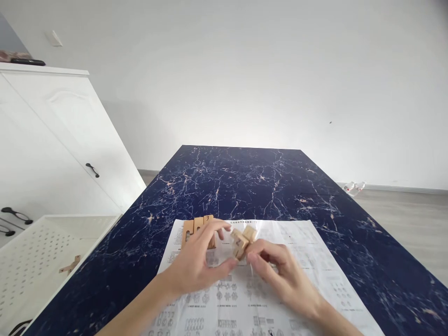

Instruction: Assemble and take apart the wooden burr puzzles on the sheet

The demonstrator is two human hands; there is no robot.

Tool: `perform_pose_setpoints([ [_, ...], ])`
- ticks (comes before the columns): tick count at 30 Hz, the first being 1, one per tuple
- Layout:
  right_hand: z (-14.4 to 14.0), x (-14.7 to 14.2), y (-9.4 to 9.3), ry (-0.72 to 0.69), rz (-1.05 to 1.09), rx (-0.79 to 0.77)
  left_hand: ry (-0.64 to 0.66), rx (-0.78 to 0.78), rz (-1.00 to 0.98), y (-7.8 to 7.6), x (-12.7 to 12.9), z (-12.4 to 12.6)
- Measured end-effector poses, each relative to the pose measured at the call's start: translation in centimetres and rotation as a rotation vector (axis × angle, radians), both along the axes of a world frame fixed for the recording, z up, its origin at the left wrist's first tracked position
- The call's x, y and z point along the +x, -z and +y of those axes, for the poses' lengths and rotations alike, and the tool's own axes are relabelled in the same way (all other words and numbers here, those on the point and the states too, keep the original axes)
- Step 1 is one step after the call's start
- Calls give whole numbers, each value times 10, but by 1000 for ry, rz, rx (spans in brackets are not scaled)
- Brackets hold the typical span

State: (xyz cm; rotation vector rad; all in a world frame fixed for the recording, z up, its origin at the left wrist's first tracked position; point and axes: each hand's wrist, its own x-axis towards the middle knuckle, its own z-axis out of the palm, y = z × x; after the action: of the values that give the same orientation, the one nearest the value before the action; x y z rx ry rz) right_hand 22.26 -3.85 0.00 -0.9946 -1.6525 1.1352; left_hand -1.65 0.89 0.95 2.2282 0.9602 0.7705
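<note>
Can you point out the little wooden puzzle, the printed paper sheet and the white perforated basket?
Small tan wooden puzzle [241, 242], head view, its centre block.
White printed paper sheet [308, 247], head view, bare right part.
White perforated plastic basket [42, 247], head view, its floor.

Puzzle [241, 242] and blocks [197, 228] of pale, matt, unvarnished wood, sheet [308, 261] of thin white printed paper with creases, table [245, 186] with smooth, faintly glossy dark-blue marble-pattern top, cabinet [59, 140] in smooth white painted finish, basket [35, 252] of white perforated plastic.
</note>
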Motion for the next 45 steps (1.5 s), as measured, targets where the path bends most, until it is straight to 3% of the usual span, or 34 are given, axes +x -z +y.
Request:
perform_pose_setpoints([
  [4,-7,-3,-1,-122,-126,106,126,-303,-91,-6,-1,0],
  [6,-7,-4,0,-159,-176,175,182,-376,-76,-9,0,0],
  [10,-7,-4,6,-143,-227,227,145,-384,-112,-13,2,0],
  [16,-8,-8,14,109,-260,177,51,-393,-157,-16,4,-1],
  [21,-7,-10,7,101,-359,252,28,-336,-131,-16,6,-2],
  [30,-7,-2,4,56,-432,440,139,-386,-126,-16,3,-1],
  [37,-2,3,-1,50,-486,610,247,-566,-136,-19,5,-2],
  [45,-7,2,4,72,-418,520,306,-656,-140,-17,4,1],
])
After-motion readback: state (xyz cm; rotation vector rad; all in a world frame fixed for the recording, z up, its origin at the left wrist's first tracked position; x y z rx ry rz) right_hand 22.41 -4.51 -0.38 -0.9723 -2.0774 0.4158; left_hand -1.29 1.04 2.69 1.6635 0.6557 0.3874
